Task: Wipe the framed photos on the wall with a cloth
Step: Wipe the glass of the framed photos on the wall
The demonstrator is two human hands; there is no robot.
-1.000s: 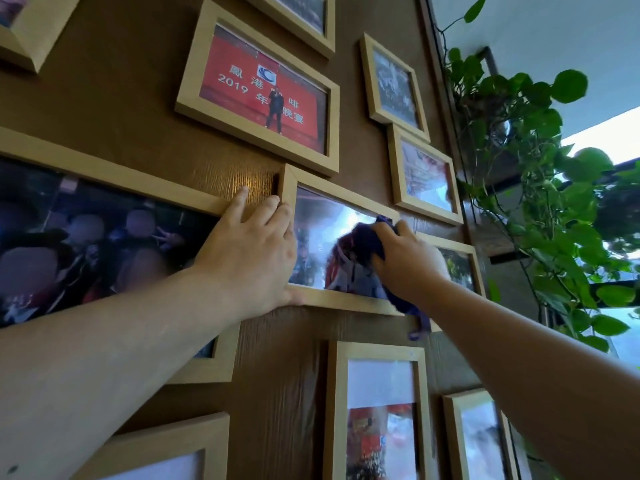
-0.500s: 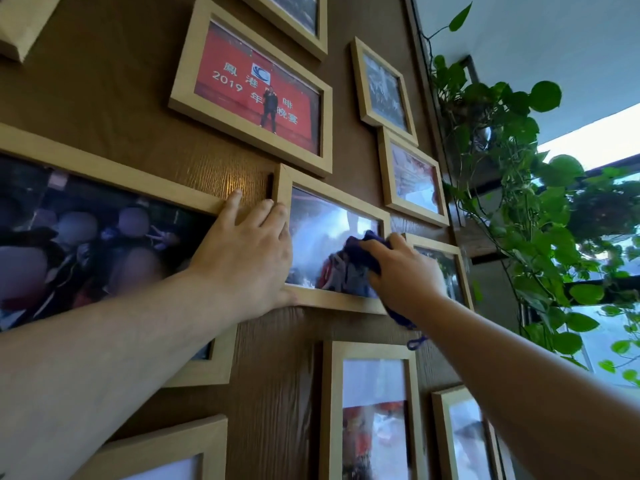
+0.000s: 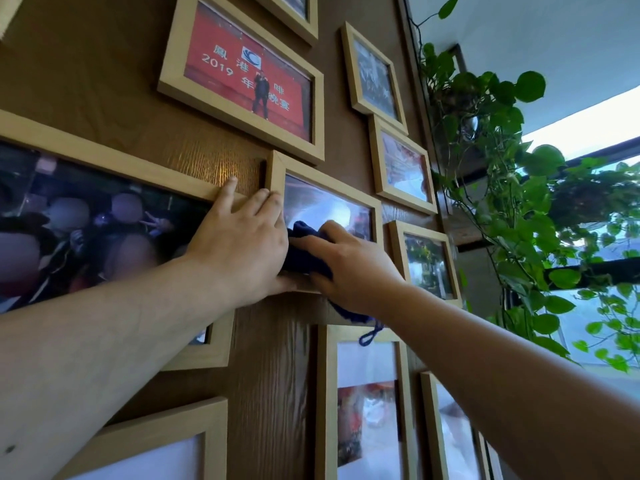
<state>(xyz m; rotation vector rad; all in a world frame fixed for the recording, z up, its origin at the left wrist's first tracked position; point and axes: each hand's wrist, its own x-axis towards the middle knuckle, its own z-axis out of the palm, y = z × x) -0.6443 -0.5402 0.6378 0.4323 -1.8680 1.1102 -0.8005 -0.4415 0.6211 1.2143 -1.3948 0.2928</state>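
Several photos in light wooden frames hang on a brown wood-grain wall. The middle framed photo [image 3: 329, 199] has glare on its glass. My left hand [image 3: 239, 247] lies flat over its left edge, fingers spread, thumb under the lower rail. My right hand [image 3: 353, 268] presses a dark blue cloth [image 3: 304, 254] against the lower left part of the glass, right beside my left hand. A loop of the cloth [image 3: 370, 332] hangs below my right wrist.
A red framed photo [image 3: 242, 77] hangs above, a wide dark group photo [image 3: 86, 223] to the left, smaller frames [image 3: 401, 168] to the right and more [image 3: 367, 410] below. A trailing green plant [image 3: 512, 188] hangs at the wall's right edge, by a window.
My right hand has slid the cloth leftward across the glass, from the right part of the photo to beside my left hand. The left hand has stayed on the frame.
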